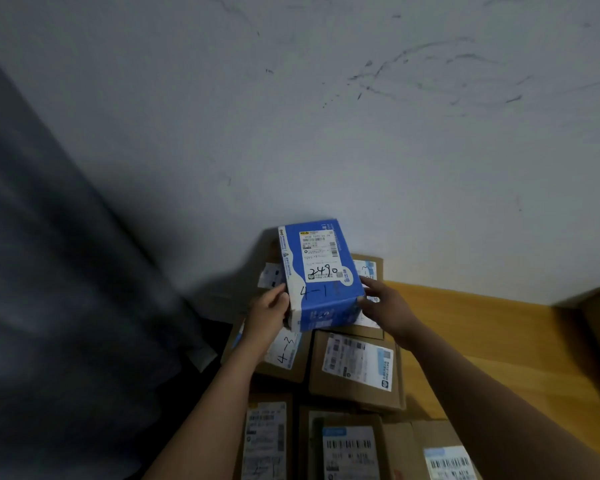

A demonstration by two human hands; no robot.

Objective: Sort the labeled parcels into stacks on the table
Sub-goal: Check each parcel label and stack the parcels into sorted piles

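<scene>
Several parcels (355,367) (brown) under blue box (321,271)

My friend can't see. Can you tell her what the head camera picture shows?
Two hands hold a blue parcel marked 4-1 and 3490, the left hand gripping its left edge and the right hand its right corner. Under it lie brown cardboard parcels with white labels, one marked 4-3, on a wooden table by a grey wall.
</scene>
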